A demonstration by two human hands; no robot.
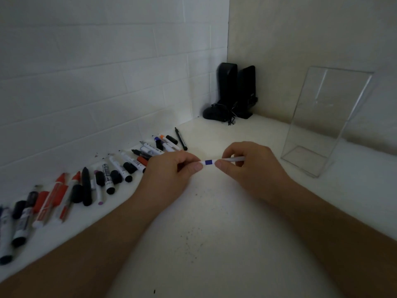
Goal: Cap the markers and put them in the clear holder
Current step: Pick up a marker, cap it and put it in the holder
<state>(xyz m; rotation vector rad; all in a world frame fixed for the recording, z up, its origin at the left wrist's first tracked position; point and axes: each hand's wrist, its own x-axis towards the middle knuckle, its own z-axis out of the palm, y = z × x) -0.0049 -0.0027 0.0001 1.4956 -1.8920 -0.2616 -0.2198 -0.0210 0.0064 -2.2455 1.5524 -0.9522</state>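
Both hands hold one thin white marker with a blue band, level above the white table. My left hand pinches its left end, where the blue-banded cap sits. My right hand grips the barrel, whose tail sticks out to the right. The clear holder, a tall transparent box, stands upright to the right of my hands with nothing visible inside. Several markers and loose caps, black, red, orange, purple and blue, lie in a row along the wall on the left.
Two black speakers with a tangle of cable stand in the far corner. A white brick wall runs along the left and a beige wall along the right. Small dark specks dot the white table.
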